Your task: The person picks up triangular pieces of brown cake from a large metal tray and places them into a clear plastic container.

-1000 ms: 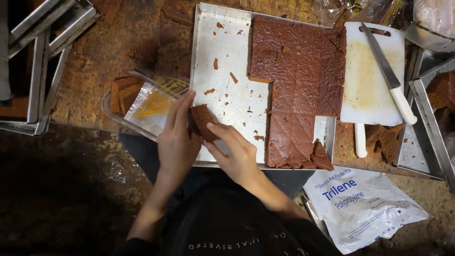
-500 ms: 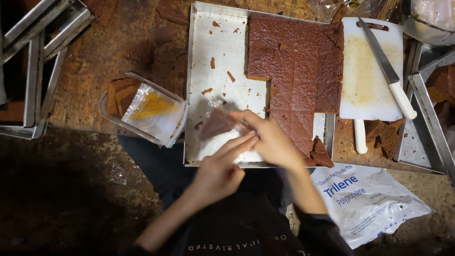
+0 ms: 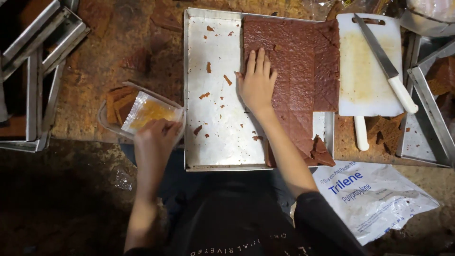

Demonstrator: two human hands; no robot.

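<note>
My right hand [image 3: 258, 80] lies flat and open on the left edge of a scored brown sheet [image 3: 305, 61], which fills the right part of a metal baking tray [image 3: 215, 137]. My left hand [image 3: 154, 142] reaches into a clear plastic container [image 3: 106, 118] left of the tray. Its fingers curl over the near edge of a clear-wrapped yellowish packet [image 3: 149, 110]. What lies under the fingers is hidden. Brown cut pieces [image 3: 118, 100] are stacked at the container's far side. Crumbs dot the bare tray.
A white cutting board [image 3: 365, 76] with a white-handled knife [image 3: 386, 71] lies right of the tray, with brown scraps [image 3: 386, 132] below it. Metal frames [image 3: 38, 71] stand at the left, metal trays [image 3: 426, 118] at the right. A white plastic bag [image 3: 374, 194] lies near my right elbow.
Both hands held a film-wrapped brown piece over the tray. The left hand has since moved left to the container, and the right hand has reached up onto the brown sheet.
</note>
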